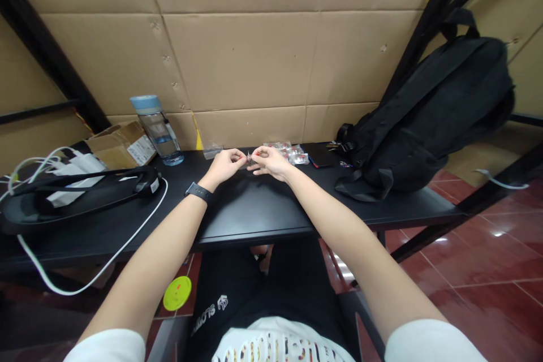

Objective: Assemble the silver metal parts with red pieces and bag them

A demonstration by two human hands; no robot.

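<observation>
Above the black table (254, 209) my two hands meet near its back edge. My left hand (229, 164), with a dark watch on the wrist, is closed in a pinch on a small, thin metallic piece (249, 158). From the other side my right hand (269, 162) pinches the same piece between thumb and forefinger, its other fingers partly spread. A bit of red shows at the fingertips. The piece is too small to name. Just behind my right hand lie several small clear plastic packets (292, 153) with red bits inside.
To the left stand a water bottle (159, 133), a cardboard box (121, 144) and a black bag-like item (127, 184) with a white cable. A clear bag (212, 150) lies behind my left hand. On the right are a dark flat item (319, 155), keys (333, 146) and a black backpack (432, 119).
</observation>
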